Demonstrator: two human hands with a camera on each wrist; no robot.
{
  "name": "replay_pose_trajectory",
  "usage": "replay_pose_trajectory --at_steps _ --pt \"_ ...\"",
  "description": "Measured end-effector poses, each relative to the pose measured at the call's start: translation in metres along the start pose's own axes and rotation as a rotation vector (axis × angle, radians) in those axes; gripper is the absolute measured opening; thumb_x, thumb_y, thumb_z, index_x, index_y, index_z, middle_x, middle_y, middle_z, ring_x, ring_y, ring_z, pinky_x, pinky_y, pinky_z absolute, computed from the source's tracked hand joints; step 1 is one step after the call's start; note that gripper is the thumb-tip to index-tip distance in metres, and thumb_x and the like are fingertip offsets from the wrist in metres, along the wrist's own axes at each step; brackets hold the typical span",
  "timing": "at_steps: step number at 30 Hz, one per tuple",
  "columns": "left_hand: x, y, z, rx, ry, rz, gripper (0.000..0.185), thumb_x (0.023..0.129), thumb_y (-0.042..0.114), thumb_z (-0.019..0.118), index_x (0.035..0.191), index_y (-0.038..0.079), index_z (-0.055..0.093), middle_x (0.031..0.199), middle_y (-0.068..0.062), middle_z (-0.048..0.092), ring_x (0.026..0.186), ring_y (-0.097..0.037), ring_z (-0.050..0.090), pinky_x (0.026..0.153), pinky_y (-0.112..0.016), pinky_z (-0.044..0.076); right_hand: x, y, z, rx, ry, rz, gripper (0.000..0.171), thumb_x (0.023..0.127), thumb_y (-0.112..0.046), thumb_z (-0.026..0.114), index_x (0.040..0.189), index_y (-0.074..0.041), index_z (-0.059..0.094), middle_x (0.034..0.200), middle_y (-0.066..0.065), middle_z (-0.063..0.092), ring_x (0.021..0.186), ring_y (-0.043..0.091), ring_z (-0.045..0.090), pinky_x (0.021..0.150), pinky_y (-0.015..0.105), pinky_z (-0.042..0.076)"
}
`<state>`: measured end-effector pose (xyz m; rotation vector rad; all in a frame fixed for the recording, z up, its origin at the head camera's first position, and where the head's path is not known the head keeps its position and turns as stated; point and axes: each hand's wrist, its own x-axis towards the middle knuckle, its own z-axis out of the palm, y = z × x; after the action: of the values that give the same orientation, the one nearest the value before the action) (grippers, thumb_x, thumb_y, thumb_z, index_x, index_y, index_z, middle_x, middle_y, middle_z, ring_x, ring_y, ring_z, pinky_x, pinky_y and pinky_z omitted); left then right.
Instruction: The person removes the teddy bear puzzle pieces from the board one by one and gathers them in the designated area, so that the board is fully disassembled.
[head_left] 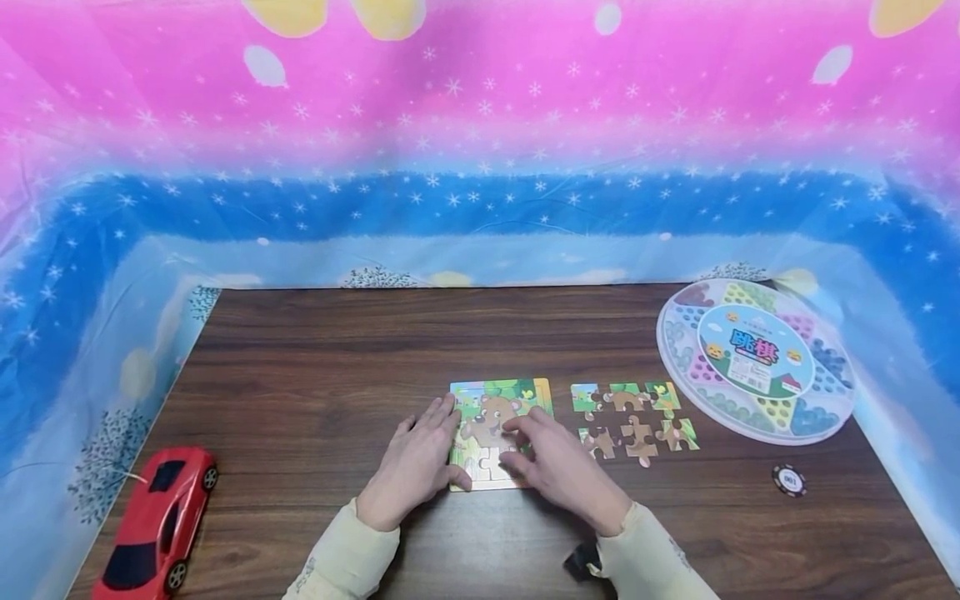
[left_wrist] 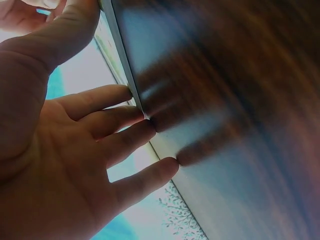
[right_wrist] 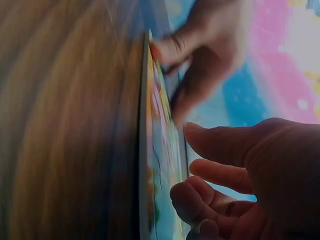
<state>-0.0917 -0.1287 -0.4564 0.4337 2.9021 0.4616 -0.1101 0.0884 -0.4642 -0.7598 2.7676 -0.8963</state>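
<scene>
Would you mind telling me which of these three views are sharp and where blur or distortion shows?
Head view: sharp and evenly lit, with wide-angle bending at the edges; the square cartoon jigsaw board and red toy car read clearly. Left wrist view: the dark wooden tabletop is smeared, though the left hand is fairly crisp. Right wrist view: dim and soft, the right hand in shadow.

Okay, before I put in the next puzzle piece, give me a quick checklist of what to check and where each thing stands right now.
1. Puzzle board flat on the table: ok.
2. Left hand steadying the board's left edge, fingers straight: ok.
3. Right hand free to pick: cannot tell, fingers curl over the board.
4. Loose pieces within reach, right of the board: ok.
5. Empty slot visible: cannot tell, hands cover it.
6. Round game box and red toy car away from the work: ok.
</scene>
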Motion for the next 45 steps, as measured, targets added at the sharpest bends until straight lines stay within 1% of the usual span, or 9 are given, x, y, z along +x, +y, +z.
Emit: replay_pose_trajectory --at_steps 4,7,15,22,25,30,37,42,45 --pt "0.000 0.001 -0.001 0.013 -0.005 0.006 0.097 0.062 0.049 0.083 0.137 -0.003 0.050 0.151 -0.020 0.037 0.139 -0.035 0.035 0.102 -0.061 0.036 0.004 -0.010 0.009 0.012 -0.050 -0.082 0.041 0.086 -0.028 0.074 0.120 -0.007 0.064 0.096 -0.002 0.050 0.074 0.008 0.049 0.066 0.025 0.047" --pt "0.000 0.001 -0.001 0.017 -0.005 0.008 0.096 0.062 0.049 0.083 0.137 -0.003 0.051 0.151 -0.021 0.037 0.139 -0.034 0.035 0.101 -0.061 0.036 0.007 -0.013 0.016 0.027 -0.071 -0.113 0.043 0.085 -0.028 0.075 0.121 -0.006 0.064 0.094 -0.004 0.047 0.076 0.007 0.047 0.068 0.024 0.045" --pt "-0.001 0.002 -0.003 0.020 -0.026 0.004 0.097 0.063 0.049 0.082 0.138 -0.004 0.050 0.151 -0.021 0.035 0.140 -0.035 0.034 0.102 -0.061 0.035 0.007 -0.012 0.026 0.044 -0.076 -0.090 0.040 0.085 -0.030 0.075 0.115 -0.006 0.064 0.093 -0.005 0.045 0.077 0.009 0.045 0.066 0.023 0.043" --pt "0.000 0.002 -0.004 0.045 -0.049 0.005 0.101 0.062 0.053 0.081 0.139 -0.004 0.048 0.152 -0.022 0.034 0.140 -0.035 0.033 0.102 -0.060 0.035 0.011 -0.012 0.026 0.017 -0.061 -0.114 0.037 0.081 -0.031 0.077 0.103 -0.006 0.061 0.092 -0.003 0.048 0.075 0.008 0.046 0.071 0.027 0.046" --pt "0.000 0.001 -0.005 0.047 -0.055 0.016 0.103 0.063 0.054 0.080 0.140 -0.005 0.047 0.152 -0.022 0.033 0.140 -0.035 0.033 0.103 -0.060 0.034 0.012 -0.012 0.024 0.002 -0.081 -0.115 0.037 0.081 -0.033 0.076 0.103 -0.007 0.060 0.092 -0.003 0.048 0.075 0.007 0.046 0.074 0.028 0.045" --pt "0.000 0.001 -0.005 0.035 -0.063 0.026 0.105 0.064 0.055 0.080 0.141 -0.005 0.045 0.153 -0.022 0.032 0.141 -0.035 0.031 0.104 -0.061 0.033 0.012 -0.013 0.022 0.011 -0.123 -0.096 0.035 0.084 -0.031 0.074 0.104 -0.007 0.058 0.093 -0.003 0.046 0.076 0.007 0.048 0.071 0.026 0.047" --pt "0.000 0.003 -0.005 0.041 -0.086 0.016 0.109 0.064 0.058 0.080 0.144 -0.005 0.041 0.155 -0.022 0.028 0.142 -0.035 0.028 0.105 -0.061 0.031 0.012 -0.017 0.024 -0.008 -0.087 -0.072 0.033 0.082 -0.030 0.076 0.099 -0.009 0.058 0.090 -0.002 0.045 0.074 0.010 0.047 0.070 0.029 0.045" --pt "0.000 0.003 -0.005 0.057 -0.092 0.002 0.111 0.062 0.059 0.081 0.144 -0.005 0.041 0.155 -0.021 0.028 0.143 -0.034 0.027 0.105 -0.061 0.031 0.013 -0.019 0.025 0.005 -0.092 -0.046 0.032 0.081 -0.031 0.076 0.097 -0.013 0.056 0.089 -0.002 0.045 0.072 0.010 0.045 0.065 0.026 0.044" --pt "0.000 0.004 -0.004 0.064 -0.096 -0.008 0.111 0.061 0.058 0.081 0.143 -0.005 0.042 0.155 -0.021 0.029 0.142 -0.034 0.028 0.104 -0.061 0.032 0.014 -0.020 0.026 0.035 -0.085 -0.059 0.032 0.080 -0.029 0.077 0.096 -0.013 0.054 0.086 -0.002 0.047 0.070 0.009 0.045 0.061 0.024 0.043"
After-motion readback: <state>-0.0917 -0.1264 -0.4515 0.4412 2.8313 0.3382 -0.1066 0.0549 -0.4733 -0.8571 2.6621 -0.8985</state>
